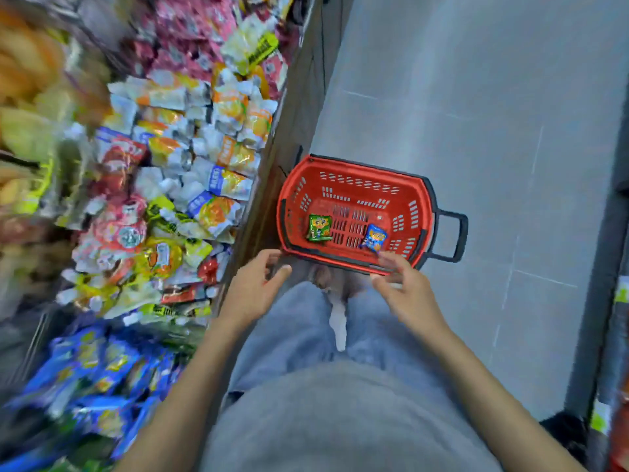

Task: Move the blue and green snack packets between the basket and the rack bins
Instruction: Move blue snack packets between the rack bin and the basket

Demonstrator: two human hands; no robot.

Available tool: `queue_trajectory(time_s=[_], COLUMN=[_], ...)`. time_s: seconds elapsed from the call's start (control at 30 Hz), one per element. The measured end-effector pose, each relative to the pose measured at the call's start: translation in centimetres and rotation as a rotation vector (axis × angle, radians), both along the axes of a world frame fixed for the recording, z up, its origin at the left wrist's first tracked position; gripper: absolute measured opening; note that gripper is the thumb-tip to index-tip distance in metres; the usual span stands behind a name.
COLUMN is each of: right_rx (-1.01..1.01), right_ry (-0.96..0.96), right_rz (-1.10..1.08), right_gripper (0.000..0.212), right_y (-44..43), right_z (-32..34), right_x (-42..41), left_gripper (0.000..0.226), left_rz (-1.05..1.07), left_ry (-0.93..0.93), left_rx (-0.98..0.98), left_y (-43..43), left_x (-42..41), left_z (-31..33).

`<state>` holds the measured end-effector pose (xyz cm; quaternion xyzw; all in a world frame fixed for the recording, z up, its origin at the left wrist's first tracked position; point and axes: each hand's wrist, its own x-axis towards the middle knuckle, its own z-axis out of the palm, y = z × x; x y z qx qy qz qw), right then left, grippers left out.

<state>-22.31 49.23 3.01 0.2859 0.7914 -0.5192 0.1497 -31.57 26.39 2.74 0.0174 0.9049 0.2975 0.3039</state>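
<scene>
On the floor beside the rack, the red basket is being observed with two packets lying on its bottom: the green packet toward the rack side and the blue packet toward the handle side, well apart from each other.

Both hands are being held at the near rim of the basket. The left hand is being carried with fingers loosely curved and nothing in it, beside the near corner on the rack side. The right hand is being carried with fingers spread and relaxed, likewise holding nothing. Its fingertips are being seen against the rim, near the blue packet; contact with the rim cannot be confirmed.

Judgement: a pick-up from the basket is being prepared, with neither packet yet gripped. The next move is being judged to call for a reach down over the rim, the right hand to the blue packet and the left to the green, then a carry to matching rack bins. A bin of blue packets is being noted at the near end of the rack, though blur is preventing closer reading.
</scene>
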Motion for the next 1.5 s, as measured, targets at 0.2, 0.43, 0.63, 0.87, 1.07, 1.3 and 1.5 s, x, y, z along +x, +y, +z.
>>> queue_trajectory(time_s=[0.2, 0.43, 0.63, 0.87, 1.07, 1.3, 1.5], right_rx=[-0.104, -0.086, -0.128, -0.105, -0.04, -0.109, -0.328], right_ry=[-0.024, -0.062, -0.008, -0.008, 0.003, -0.517, -0.999], right_rz=[0.26, 0.796, 1.261, 1.445, 1.435, 0.975, 0.518], right_gripper=[0.035, 0.035, 0.034, 0.025, 0.025, 0.025, 0.051], right_y=[3.9, 1.0, -9.3, -21.0, -30.7, -41.0, -45.9], right_z=[1.0, 1.7, 2.7, 2.5, 1.7, -0.8, -3.2], right_x=[3.5, 3.6, 2.1, 1.8, 2.8, 4.7, 5.5], left_gripper=[0.036, 0.027, 0.021, 0.014, 0.014, 0.013, 0.024], left_rz=[0.378, 1.019, 1.554, 1.839, 1.776, 1.583, 1.493], left_ry=[-0.082, -0.045, 0.012, 0.093, 0.179, 0.102, 0.012], left_rx=[0.013, 0.147, 0.245, 0.32, 0.36, 0.372, 0.271], left_y=[-0.1, -1.1, -3.9, -9.3, -18.8, -26.3, -28.3], left_x=[10.5, 21.5, 29.3, 33.7, 33.0, 30.4, 28.6], left_z=[2.7, 3.5, 2.8, 2.1, 3.3, 3.4, 2.6])
